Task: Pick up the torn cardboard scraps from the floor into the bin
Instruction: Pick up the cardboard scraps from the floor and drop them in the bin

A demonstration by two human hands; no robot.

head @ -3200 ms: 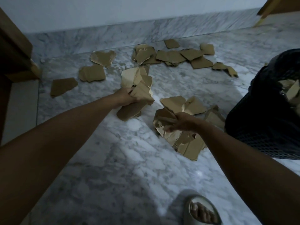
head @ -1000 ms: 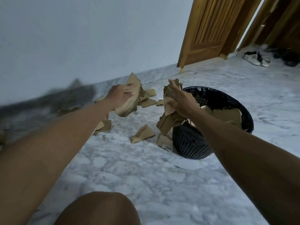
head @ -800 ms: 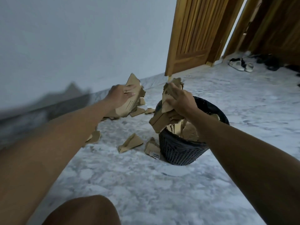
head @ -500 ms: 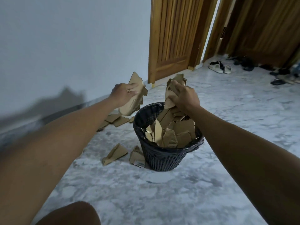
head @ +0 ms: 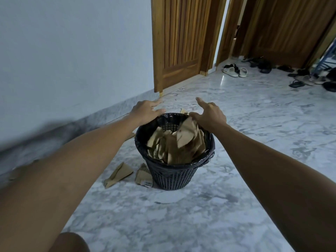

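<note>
Both hands have released their scraps since half a second ago. Left hand (head: 145,110) and right hand (head: 211,115) hover empty, fingers spread, over the bin (head: 174,171). Scraps (head: 178,142) fill it; two scraps (head: 120,174) lie at its 9 o'clock on the floor (head: 181,215).

Grey-veined marble floor (head: 236,206) runs to a pale blue wall (head: 72,51) on the left. A slatted wooden door (head: 180,39) stands at the back, a second wooden door (head: 283,28) beyond it. White sandals (head: 235,71) sit by the doorway, dark sandals (head: 298,82) scattered to the right.
</note>
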